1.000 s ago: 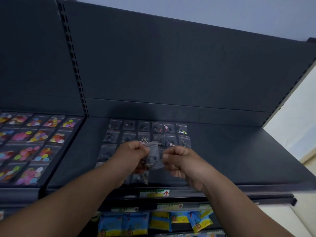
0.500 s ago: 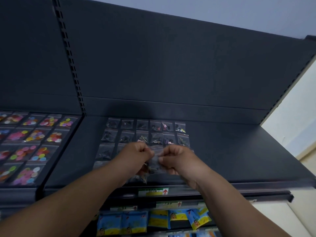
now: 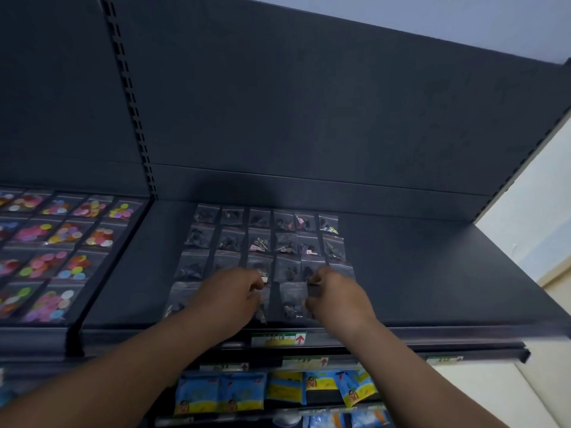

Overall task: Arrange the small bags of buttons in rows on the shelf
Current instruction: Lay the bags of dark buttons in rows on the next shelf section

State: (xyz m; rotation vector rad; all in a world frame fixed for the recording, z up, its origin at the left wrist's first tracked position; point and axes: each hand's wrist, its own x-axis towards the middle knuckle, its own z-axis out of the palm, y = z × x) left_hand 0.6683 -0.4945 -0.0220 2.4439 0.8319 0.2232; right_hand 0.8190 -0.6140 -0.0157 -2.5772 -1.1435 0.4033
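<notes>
Small clear bags of dark buttons (image 3: 259,219) lie in rows on the dark shelf (image 3: 432,273), several per row. In the front row one bag (image 3: 292,299) lies flat between my hands. My left hand (image 3: 228,301) is curled just left of it, with the corners of a few more bags (image 3: 262,315) sticking out under its fingers. My right hand (image 3: 338,299) is on the bag's right side, and its thumb and fingers pinch a dark bag edge (image 3: 314,291). Both hands hide parts of the third and front rows.
On the neighbouring shelf to the left lie rows of bags with coloured buttons (image 3: 61,233). The right part of my shelf is bare dark metal. A price label (image 3: 278,339) sits on the front rail, and blue and yellow packets (image 3: 241,392) hang below.
My hands held one bag together in the air above the rows. They have since dropped to the front row and moved apart, and a bag lies flat between them.
</notes>
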